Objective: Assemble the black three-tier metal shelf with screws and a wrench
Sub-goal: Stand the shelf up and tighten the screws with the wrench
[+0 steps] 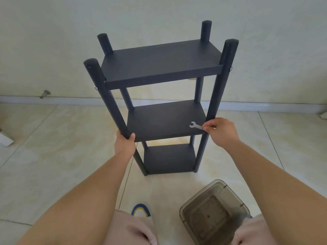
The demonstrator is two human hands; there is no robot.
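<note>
Smoky plastic, a bin (215, 212) sits nearest on the floor (53, 147) by the right knee, with a shoe (141, 210) beside it. Just beyond, the shelf (162, 106) stands upright on the tiles, all three tiers fitted between four posts. The left hand (124, 142) has its grip wrapped round the front left post at the middle tier, steadying the frame. The right hand (220, 130) pinches a wrench (195, 125) by its handle, open jaw pointing left over the middle tier, next to the front right post. Farther up, a screw (96, 88) shows on the front left post under the top tier, and another (230, 68) on the right. Behind lies the wall (159, 15), with a doorstop (45, 94) low on the left.

Risks, as I judge them: the wrench is held lightly at its end and could slip or drop onto the tier; if the left grip loosens while a screw is turned, the narrow frame could twist or tip.

Hard to tell: any screw at the middle tier is covered by the right hand, the back posts' fixings face away, and whether the visible screws are fully tight cannot be read
</note>
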